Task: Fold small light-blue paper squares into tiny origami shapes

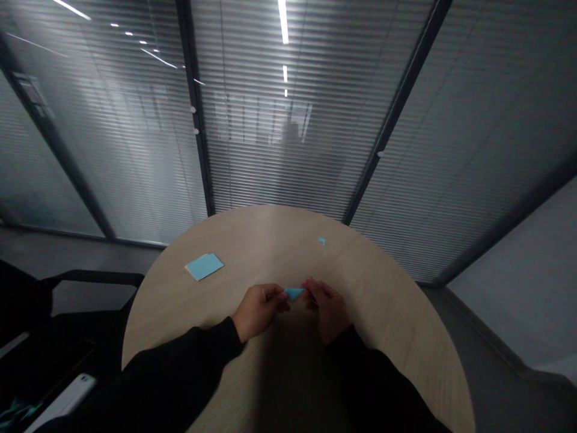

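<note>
Head view: dim room with a glass wall behind closed blinds (288,120); a round wooden worktop (387,313) sits in front of it. The paper (294,293), small, blue and folded, is held just above the worktop near its middle. The left hand (259,310) pinches one end and the right hand (327,308) the other, with the fingers of both closed on it. Risk, as judged: with so little paper in each pinch it may slip or crease off-line, and the poor light hides its edges. A blue pad (204,266) lies well apart to the left. A blue scrap (321,241) beyond is too small to identify. The fingertips and the paper's underside are hidden. A chair (90,279) and a white object (63,400) at lower left are cut off and unclear.
</note>
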Demonstrator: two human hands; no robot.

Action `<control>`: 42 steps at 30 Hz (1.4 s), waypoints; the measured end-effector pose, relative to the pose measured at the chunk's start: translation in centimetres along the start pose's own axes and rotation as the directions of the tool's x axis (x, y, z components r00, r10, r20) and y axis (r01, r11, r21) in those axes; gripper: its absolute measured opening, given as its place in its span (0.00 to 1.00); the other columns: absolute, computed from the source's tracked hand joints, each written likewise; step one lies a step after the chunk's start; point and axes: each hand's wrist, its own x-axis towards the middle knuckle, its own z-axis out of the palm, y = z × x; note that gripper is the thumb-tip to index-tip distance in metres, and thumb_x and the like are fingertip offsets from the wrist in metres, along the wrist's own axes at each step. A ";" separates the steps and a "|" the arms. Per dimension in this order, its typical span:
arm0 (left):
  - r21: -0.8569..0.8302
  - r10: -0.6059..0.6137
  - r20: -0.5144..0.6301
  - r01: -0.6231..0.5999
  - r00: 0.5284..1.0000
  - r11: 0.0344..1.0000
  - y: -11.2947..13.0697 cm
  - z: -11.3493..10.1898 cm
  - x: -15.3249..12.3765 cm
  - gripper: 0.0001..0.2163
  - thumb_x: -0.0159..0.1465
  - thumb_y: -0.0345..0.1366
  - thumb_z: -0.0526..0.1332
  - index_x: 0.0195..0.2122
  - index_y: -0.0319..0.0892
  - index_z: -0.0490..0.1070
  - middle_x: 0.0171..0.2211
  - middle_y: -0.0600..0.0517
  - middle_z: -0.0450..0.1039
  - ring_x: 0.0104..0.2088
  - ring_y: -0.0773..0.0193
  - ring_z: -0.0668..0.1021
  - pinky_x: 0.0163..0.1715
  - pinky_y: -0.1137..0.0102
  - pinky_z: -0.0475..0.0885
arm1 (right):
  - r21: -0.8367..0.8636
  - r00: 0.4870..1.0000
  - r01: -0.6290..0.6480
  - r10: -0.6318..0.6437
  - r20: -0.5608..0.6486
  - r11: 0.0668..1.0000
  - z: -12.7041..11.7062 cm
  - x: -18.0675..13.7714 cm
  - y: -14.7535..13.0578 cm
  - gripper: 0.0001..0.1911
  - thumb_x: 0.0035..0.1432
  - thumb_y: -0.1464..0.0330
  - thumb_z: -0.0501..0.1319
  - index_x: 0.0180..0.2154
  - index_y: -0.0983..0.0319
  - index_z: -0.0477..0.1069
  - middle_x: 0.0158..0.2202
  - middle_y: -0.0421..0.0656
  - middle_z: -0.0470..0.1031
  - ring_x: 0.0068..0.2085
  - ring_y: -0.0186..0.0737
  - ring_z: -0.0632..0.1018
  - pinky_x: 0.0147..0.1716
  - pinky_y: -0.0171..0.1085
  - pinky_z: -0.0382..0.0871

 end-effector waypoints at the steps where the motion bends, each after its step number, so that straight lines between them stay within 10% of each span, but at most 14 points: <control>1: -0.001 -0.009 -0.005 0.009 1.000 1.000 -0.1 0.0 0.0 0.18 0.60 0.50 0.60 0.26 0.38 0.75 0.22 0.49 0.75 0.23 0.66 0.71 0.25 0.72 0.64 | 0.041 0.998 -0.002 0.004 -0.058 0.999 -0.2 0.3 0.0 0.23 0.46 0.49 0.66 0.26 0.63 0.74 0.22 0.39 0.69 0.22 0.33 0.67 0.22 0.33 0.62; 4: -0.024 -0.035 -0.005 0.035 0.999 0.999 -0.6 -0.1 0.1 0.19 0.60 0.51 0.60 0.28 0.38 0.75 0.23 0.49 0.75 0.22 0.67 0.70 0.24 0.73 0.63 | 0.033 0.997 0.028 -0.025 -0.079 0.999 -0.7 0.7 0.0 0.24 0.47 0.48 0.65 0.28 0.64 0.74 0.23 0.40 0.69 0.22 0.32 0.67 0.22 0.33 0.63; 10: -0.061 -0.013 0.016 0.014 1.000 0.998 -1.5 0.0 0.3 0.19 0.61 0.51 0.60 0.32 0.37 0.76 0.27 0.47 0.77 0.25 0.66 0.73 0.25 0.73 0.64 | -0.140 0.962 0.094 -0.054 0.267 0.986 0.2 -0.4 0.3 0.18 0.46 0.54 0.68 0.32 0.62 0.75 0.24 0.38 0.70 0.25 0.34 0.69 0.25 0.33 0.63; 17: 0.014 0.026 0.072 -0.027 0.997 1.000 -0.7 -0.1 0.1 0.17 0.63 0.48 0.58 0.33 0.37 0.75 0.26 0.49 0.77 0.25 0.67 0.72 0.26 0.74 0.64 | -0.190 0.974 0.112 -0.069 0.216 0.975 0.3 -0.7 0.0 0.20 0.48 0.53 0.66 0.20 0.61 0.67 0.17 0.35 0.65 0.21 0.32 0.65 0.24 0.34 0.59; 42: 0.124 0.098 0.066 -0.106 0.993 0.987 -0.5 -0.4 0.1 0.15 0.65 0.44 0.55 0.29 0.38 0.72 0.23 0.52 0.73 0.23 0.68 0.70 0.25 0.74 0.62 | -0.204 0.958 0.134 -0.074 0.276 0.970 0.0 -0.4 0.0 0.20 0.49 0.51 0.64 0.28 0.63 0.72 0.20 0.37 0.68 0.23 0.34 0.68 0.24 0.33 0.63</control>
